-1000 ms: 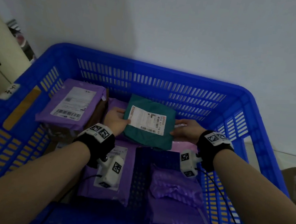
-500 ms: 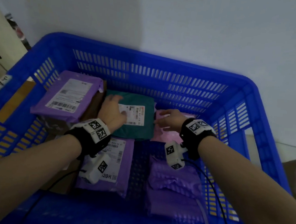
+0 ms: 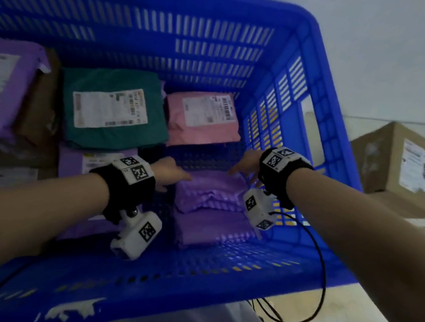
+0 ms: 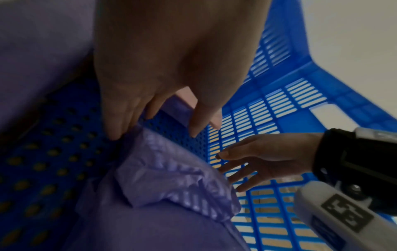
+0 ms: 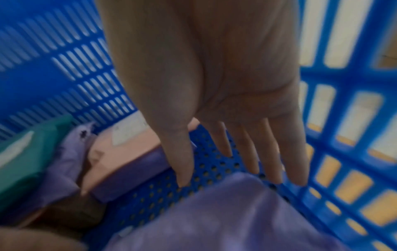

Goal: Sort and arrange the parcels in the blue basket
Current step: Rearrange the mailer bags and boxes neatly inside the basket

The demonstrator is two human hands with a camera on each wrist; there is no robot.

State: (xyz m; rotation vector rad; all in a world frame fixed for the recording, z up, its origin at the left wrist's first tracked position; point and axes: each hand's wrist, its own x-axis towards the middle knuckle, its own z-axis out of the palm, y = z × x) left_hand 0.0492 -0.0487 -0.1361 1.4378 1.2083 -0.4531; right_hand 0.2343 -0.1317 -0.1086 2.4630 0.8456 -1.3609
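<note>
Both hands reach for the crumpled purple bubble mailer [image 3: 210,194] at lower centre of the blue basket [image 3: 304,73]. The left hand [image 3: 170,173] and right hand [image 3: 245,164] flank it with fingers straight and holding nothing, probably poised to lift it from both sides.

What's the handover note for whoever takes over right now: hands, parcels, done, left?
Left hand: open, fingertips at the left edge of the crumpled purple parcel, no grip.
Right hand: open, fingers spread by that parcel's right edge, holding nothing.
Blue basket: green parcel and pink parcel lie flat side by side along the far wall, labels up; the pink one sits on another purple parcel.
Done: those two look placed.
Left: pick up the crumpled purple parcel and arrange it; the rest as needed.
</note>
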